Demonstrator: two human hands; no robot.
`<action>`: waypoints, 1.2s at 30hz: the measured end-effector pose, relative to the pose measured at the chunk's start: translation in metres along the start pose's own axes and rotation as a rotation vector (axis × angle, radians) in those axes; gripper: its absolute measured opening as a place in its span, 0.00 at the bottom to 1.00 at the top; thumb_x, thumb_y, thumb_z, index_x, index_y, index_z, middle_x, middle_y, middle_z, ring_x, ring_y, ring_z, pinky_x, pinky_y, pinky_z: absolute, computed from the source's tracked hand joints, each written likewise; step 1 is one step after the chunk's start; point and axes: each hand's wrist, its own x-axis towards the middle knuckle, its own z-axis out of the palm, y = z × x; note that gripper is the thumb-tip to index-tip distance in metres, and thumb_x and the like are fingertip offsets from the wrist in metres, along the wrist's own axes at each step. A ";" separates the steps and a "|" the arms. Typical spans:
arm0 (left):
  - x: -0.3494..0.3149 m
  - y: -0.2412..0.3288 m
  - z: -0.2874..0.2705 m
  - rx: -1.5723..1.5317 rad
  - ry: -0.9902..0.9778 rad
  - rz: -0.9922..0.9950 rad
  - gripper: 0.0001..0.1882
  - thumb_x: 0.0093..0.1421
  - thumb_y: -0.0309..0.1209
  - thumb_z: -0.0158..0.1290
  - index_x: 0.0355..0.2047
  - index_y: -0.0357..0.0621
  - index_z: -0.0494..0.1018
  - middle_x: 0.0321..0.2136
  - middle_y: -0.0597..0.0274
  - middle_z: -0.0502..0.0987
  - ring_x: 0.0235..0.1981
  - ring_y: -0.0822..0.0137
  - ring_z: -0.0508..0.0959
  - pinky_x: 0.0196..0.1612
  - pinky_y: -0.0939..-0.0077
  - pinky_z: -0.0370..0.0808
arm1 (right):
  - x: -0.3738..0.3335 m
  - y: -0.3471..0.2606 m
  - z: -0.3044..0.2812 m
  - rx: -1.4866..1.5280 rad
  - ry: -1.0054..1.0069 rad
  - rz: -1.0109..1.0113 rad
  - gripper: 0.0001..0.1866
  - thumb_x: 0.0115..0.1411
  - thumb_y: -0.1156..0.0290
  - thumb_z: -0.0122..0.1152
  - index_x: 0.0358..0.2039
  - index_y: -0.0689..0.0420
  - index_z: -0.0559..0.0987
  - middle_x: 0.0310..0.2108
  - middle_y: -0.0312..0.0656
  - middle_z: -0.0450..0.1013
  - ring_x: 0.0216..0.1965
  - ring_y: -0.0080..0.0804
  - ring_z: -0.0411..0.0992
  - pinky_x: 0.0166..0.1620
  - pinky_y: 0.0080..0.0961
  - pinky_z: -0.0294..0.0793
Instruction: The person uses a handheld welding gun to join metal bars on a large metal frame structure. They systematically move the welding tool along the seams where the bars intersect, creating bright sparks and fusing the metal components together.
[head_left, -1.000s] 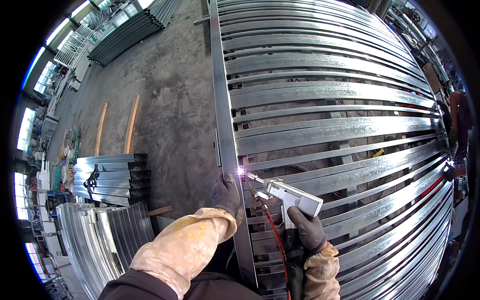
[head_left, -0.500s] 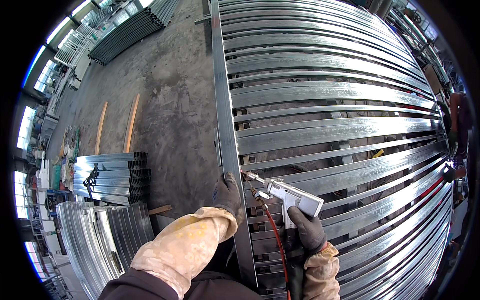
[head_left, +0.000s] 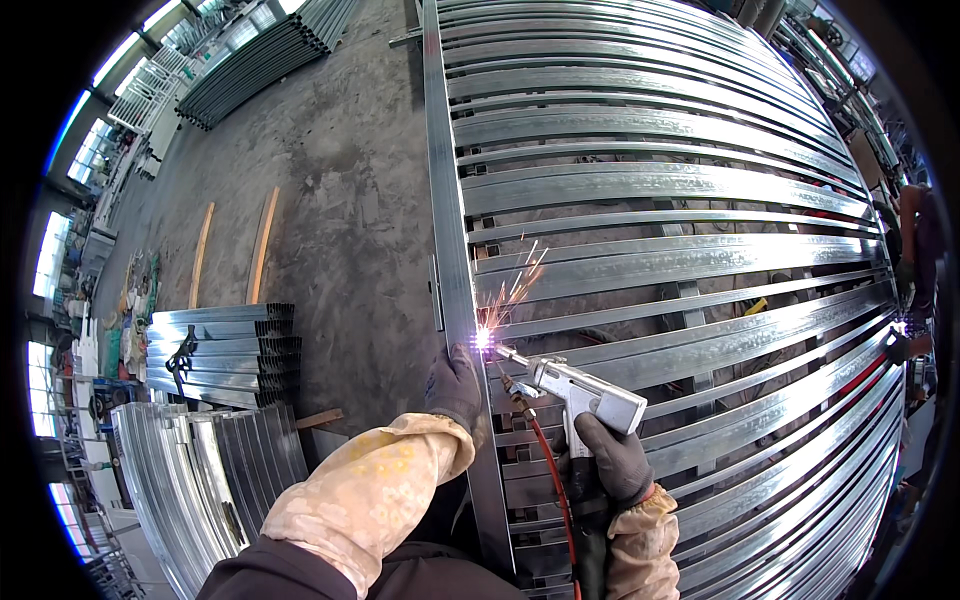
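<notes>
in the head view, the right grip (head_left: 615, 465), in a dark glove, is wrapped around the handle of a silver welding gun (head_left: 590, 395). the gun's body sits above and ahead of the fingers, its squared back end rising past the knuckles, and its slim nozzle points up and to the left, well clear of the glove. a bright arc (head_left: 484, 338) burns at the tip, and orange sparks (head_left: 522, 280) fan upward from it. just below the nozzle is a brass-coloured fitting (head_left: 518, 392), from which a red hose (head_left: 552, 465) runs down on the left side of the right grip.

the arc lies on the inner edge of a long steel side rail (head_left: 450, 200), where flat metal bars (head_left: 690, 190) meet it in a row. the left grip (head_left: 455, 388), also gloved, rests on this rail just below and to the left of the arc, near it; its fingers are partly out of sight, so whether they pinch the rail i cannot tell. a pale patterned sleeve (head_left: 370, 480) covers the left forearm.

at the far right, beyond the bars, another person's hand (head_left: 905, 348) is beside a second, smaller glow (head_left: 902, 326). on the left, a stack of metal channels (head_left: 205, 355) lies on the grey floor (head_left: 340, 220), near two wooden strips (head_left: 265, 245).
</notes>
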 end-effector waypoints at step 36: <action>-0.002 -0.003 0.007 0.069 0.028 0.033 0.32 0.69 0.52 0.35 0.45 0.33 0.76 0.44 0.33 0.77 0.49 0.34 0.74 0.50 0.47 0.71 | -0.142 0.060 -0.031 0.029 0.095 0.113 0.17 0.66 0.68 0.55 0.52 0.63 0.73 0.37 0.37 0.76 0.34 0.21 0.75 0.37 0.19 0.74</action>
